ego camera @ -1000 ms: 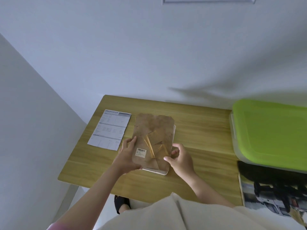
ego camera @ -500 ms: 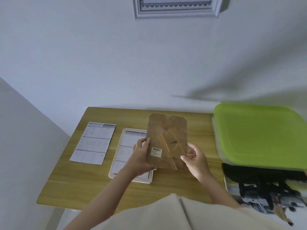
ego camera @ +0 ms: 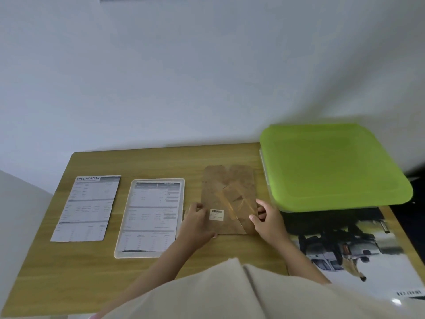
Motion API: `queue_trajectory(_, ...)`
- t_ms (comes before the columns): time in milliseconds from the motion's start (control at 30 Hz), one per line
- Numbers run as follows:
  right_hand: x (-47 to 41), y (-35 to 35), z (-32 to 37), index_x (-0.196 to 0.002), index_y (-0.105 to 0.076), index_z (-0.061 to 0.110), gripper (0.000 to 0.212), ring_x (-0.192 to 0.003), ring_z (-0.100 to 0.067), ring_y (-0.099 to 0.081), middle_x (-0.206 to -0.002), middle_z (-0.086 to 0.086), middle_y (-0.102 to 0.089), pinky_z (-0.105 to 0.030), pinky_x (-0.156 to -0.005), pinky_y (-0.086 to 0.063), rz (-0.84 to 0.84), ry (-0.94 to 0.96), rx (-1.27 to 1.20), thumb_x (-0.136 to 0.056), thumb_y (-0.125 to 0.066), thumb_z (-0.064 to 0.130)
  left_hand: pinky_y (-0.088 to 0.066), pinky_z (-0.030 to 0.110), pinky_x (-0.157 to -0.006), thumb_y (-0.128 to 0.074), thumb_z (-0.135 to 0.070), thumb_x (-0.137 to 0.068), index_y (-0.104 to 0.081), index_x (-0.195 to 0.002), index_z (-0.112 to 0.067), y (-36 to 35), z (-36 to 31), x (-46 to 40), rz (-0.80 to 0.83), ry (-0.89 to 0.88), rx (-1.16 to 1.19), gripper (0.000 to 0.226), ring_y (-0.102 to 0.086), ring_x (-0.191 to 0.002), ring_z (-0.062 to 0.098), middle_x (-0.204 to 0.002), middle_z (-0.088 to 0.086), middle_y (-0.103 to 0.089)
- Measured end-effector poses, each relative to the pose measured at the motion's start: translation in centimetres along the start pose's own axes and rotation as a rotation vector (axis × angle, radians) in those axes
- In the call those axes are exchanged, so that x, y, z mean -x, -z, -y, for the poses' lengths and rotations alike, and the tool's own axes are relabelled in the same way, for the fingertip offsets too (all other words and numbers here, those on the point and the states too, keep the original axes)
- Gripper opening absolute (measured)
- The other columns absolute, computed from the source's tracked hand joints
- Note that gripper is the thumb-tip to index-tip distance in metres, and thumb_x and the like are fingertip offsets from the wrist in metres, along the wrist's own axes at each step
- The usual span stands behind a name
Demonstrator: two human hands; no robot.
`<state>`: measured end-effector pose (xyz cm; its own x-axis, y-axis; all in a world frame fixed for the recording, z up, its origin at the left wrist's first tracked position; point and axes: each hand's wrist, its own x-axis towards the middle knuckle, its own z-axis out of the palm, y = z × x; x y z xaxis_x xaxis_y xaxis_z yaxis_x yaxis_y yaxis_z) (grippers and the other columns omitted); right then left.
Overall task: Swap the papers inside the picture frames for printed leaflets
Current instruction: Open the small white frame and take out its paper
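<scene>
Frame backing board held flat on the table, frame open beside it.

I had the brown backing board (ego camera: 228, 199) lying on the wooden table (ego camera: 161, 162), between the open frame (ego camera: 149, 217) and the green-lidded box (ego camera: 333, 166). My left hand (ego camera: 197, 221) pinched its near left edge and my right hand (ego camera: 268, 217) gripped its near right edge, the two hands apart with the board between them. The frame lay face down just left, a printed sheet (ego camera: 153, 212) inside it; a loose leaflet (ego camera: 88, 208) headed "Specification" sat further left. A large poster (ego camera: 358, 254) lay at my right. I judged the step as parting the backing from the frame. The next move called for releasing the board and lifting the sheet out by one edge without creasing it.
</scene>
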<state>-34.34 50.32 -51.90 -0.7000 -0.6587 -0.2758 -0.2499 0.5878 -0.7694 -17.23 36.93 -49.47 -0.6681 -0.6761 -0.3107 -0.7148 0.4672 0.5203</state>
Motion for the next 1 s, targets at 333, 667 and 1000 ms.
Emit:
queue_trajectory(333,-0.3,-0.6,0.1,-0.139,-0.043,0.009,0.055,-0.092,-0.019,-0.054,-0.130,-0.014,-0.042,-0.031,-0.096,-0.046,0.030,0.009,0.129,-0.087,-0.062,0.016,-0.040,0.022,-0.095,-0.078,-0.029,-0.067,-0.052,-0.123,-0.008,0.1,0.5,-0.1,0.016,-0.019,0.035,0.065,-0.044,-0.119,0.019,-0.134,0.003,-0.034)
queue_trajectory(667,0.4,-3.6,4.9,-0.125,-0.057,0.013,0.039,-0.107,-0.028,-0.052,-0.114,-0.009,-0.052,-0.041,-0.082,-0.049,-0.101,0.207,0.376,-0.086,-0.060,0.019,-0.030,0.022,-0.103,-0.069,-0.031,-0.081,-0.044,-0.136,-0.009,2.6,3.6,2.1,-0.138,0.015,0.171,0.064,-0.038,-0.130,0.020,-0.138,0.006,-0.037)
queue_trajectory(1000,-1.4,-10.9,13.2,-0.138,-0.043,0.018,0.048,-0.123,-0.024,-0.040,-0.126,-0.006,-0.045,-0.038,-0.099,-0.040,0.228,0.354,0.374,-0.091,-0.052,0.029,-0.039,0.042,-0.101,-0.068,-0.038,-0.079,-0.042,-0.137,-0.018,5.9,11.4,7.4,-0.331,0.385,0.105,0.067,-0.030,-0.126,0.022,-0.137,0.002,-0.035)
